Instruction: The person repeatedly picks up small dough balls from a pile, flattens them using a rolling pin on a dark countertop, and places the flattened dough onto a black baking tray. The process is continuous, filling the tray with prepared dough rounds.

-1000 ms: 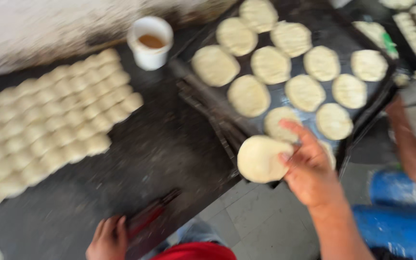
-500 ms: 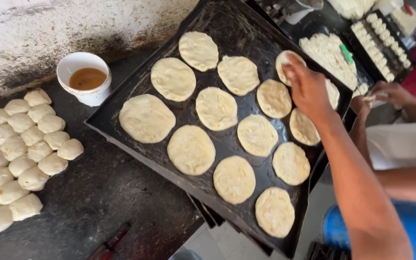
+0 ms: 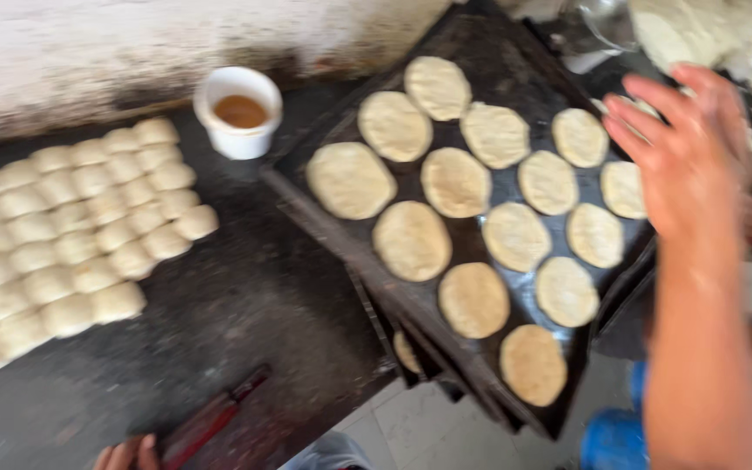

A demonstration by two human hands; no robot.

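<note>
1. Here, half a second on, the view has swung so that more of the dough balls [image 3: 71, 235] show at far left, packed in rows on the dark bench [image 3: 245, 322]; the white cup [image 3: 238, 111], holding a brownish liquid, now sits nearer mid-frame than before.
2. At the bottom edge, the left hand [image 3: 124, 454] is back in view, only its fingertips showing beside a red-handled tool [image 3: 215, 418]; the rest is cut off, so whether that grip is closed cannot be told.
3. The black baking tray [image 3: 341, 252] overhangs the bench edge and carries thirteen flattened dough rounds [image 3: 411, 239] in loose rows, apart or barely touching; another round [image 3: 405, 351] peeks from a lower tray beneath it.
4. The right hand [image 3: 685, 161] has lifted from the rounds at the tray's far side and now hovers over the right corner, fingers spread apart, holding nothing; motion blur softens it.
5. Behind that hand, a second tray of dough [image 3: 707, 39] is blurred and largely hidden; at lower right a blue shape [image 3: 615, 439] is cut off.
</note>
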